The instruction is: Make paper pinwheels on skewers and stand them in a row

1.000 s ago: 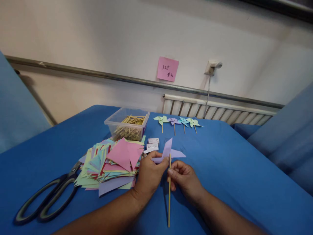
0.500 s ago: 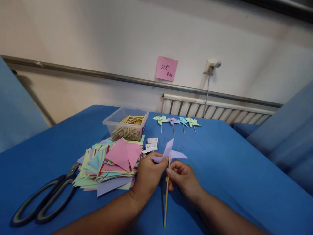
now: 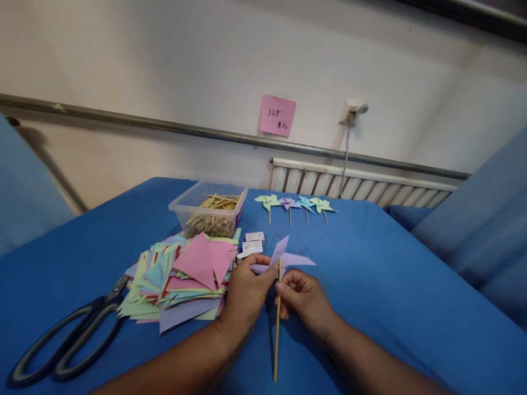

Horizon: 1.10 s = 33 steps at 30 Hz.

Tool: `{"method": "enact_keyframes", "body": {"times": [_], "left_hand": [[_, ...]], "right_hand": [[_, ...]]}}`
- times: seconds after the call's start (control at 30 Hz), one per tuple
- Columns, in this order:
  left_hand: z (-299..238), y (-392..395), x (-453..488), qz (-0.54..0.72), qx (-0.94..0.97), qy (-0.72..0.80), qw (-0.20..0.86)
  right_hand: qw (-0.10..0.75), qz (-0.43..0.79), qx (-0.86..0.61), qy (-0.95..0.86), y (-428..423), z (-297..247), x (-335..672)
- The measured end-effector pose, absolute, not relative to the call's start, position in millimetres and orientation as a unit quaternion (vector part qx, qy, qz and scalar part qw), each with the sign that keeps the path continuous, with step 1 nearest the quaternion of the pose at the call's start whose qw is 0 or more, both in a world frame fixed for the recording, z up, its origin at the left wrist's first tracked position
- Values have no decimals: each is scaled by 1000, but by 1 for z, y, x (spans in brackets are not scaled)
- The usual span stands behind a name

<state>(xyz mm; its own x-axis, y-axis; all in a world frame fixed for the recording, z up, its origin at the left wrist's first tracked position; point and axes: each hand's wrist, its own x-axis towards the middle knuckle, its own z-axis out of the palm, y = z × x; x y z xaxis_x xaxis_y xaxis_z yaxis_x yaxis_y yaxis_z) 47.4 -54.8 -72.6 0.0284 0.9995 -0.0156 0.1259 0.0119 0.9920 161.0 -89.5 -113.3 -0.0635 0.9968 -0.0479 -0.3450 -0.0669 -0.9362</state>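
A purple paper pinwheel (image 3: pixel 297 259) is between my hands, above the blue-covered table. Its thin wooden stick (image 3: pixel 277 334) points down toward me, with the upper end against the back of the paper blades. My left hand (image 3: pixel 248 285) pinches the pinwheel near its centre, thumb at the stick's top. Just below, my right hand (image 3: pixel 302 296) has thumb and fingers closed around the stick. The fastening at the pinwheel's centre is hidden by the stick and my fingers.
Left of my hands lies a pile of coloured paper pieces (image 3: pixel 201 260), beside large scissors (image 3: pixel 99 312). Behind are a clear plastic box (image 3: pixel 181 208) of sticks and small white boxes (image 3: pixel 253 247). Several finished pinwheels (image 3: pixel 290 203) lie along the table's far side.
The whole view has shifted slightly, so things sit a little further left. Both hands keep their hold on the pinwheel and its stick, with hardly any other movement.
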Motion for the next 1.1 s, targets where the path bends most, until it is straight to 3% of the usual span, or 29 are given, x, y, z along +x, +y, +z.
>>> {"method": "enact_keyframes", "body": {"times": [0.27, 1.1], "left_hand": [[-78, -52, 48, 447, 518, 472, 556], [-78, -50, 44, 472, 512, 515, 500]], "right_hand": [[559, 601, -387, -421, -90, -112, 165], [558, 600, -394, -416, -89, -112, 166]]}}
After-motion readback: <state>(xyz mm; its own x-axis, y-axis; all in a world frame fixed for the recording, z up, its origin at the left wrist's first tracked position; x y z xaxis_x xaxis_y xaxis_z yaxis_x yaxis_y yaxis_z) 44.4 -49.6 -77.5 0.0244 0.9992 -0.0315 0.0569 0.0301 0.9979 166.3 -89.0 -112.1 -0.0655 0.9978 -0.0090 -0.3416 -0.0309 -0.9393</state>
